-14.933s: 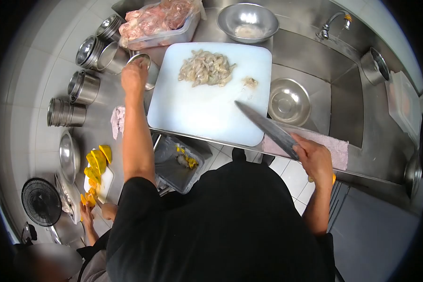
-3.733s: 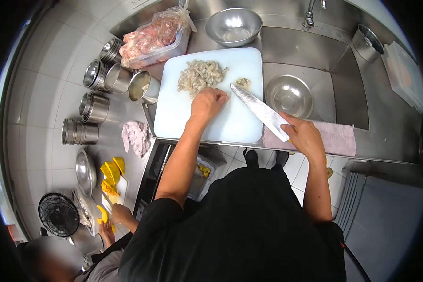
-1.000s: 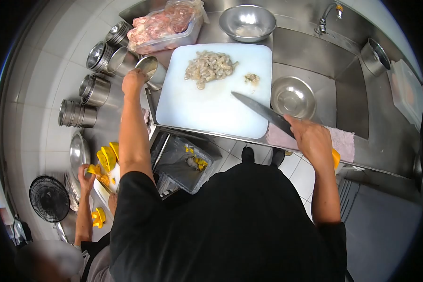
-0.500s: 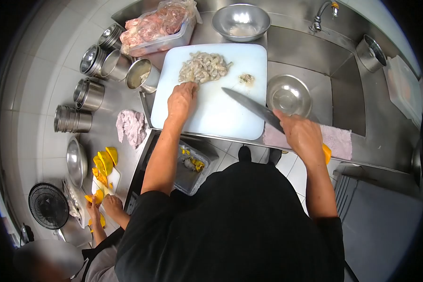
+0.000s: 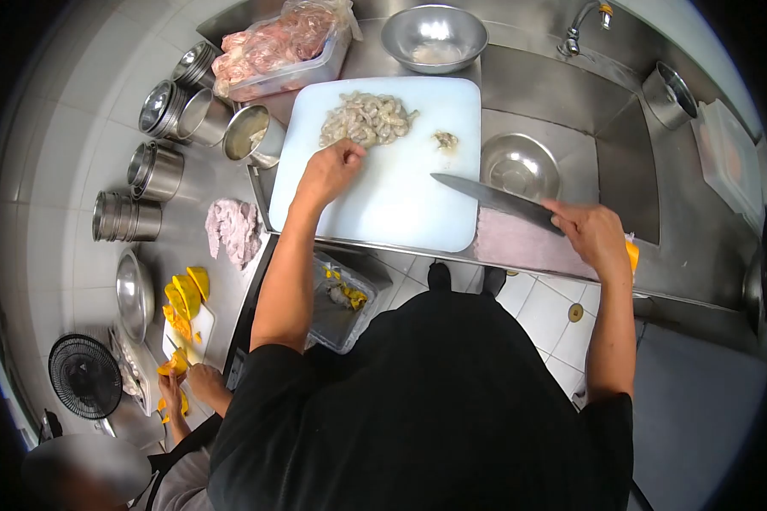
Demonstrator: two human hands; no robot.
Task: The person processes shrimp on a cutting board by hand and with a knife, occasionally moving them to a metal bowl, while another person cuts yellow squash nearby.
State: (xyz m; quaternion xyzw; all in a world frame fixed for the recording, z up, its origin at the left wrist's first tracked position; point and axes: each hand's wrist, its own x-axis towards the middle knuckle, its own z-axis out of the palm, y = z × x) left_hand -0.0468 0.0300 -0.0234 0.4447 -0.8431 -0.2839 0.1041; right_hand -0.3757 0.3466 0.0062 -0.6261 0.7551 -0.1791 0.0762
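My right hand (image 5: pixel 592 240) is closed round the handle of a large kitchen knife (image 5: pixel 496 198). Its dark blade points left, with the tip over the right part of a white cutting board (image 5: pixel 383 204). My left hand (image 5: pixel 329 174) is over the board's left half, fingers curled in a pinch at the near edge of a pile of peeled shrimp (image 5: pixel 368 117). Whatever those fingers hold, if anything, is hidden. A small heap of shrimp scraps (image 5: pixel 445 140) lies to the right of the pile.
A metal bowl (image 5: pixel 520 169) sits in the sink (image 5: pixel 575 149); another bowl (image 5: pixel 435 38) stands behind the board. A pink cloth (image 5: pixel 516 240) lies along the front edge. At left are steel containers (image 5: pixel 158 170) and a co-worker's hands (image 5: pixel 203 381) cutting pumpkin (image 5: pixel 186 294).
My right hand and the knife have shifted right, away from the board's middle. My left hand's fingers have curled inward beside the shrimp pile. The co-worker's hands have moved slightly.
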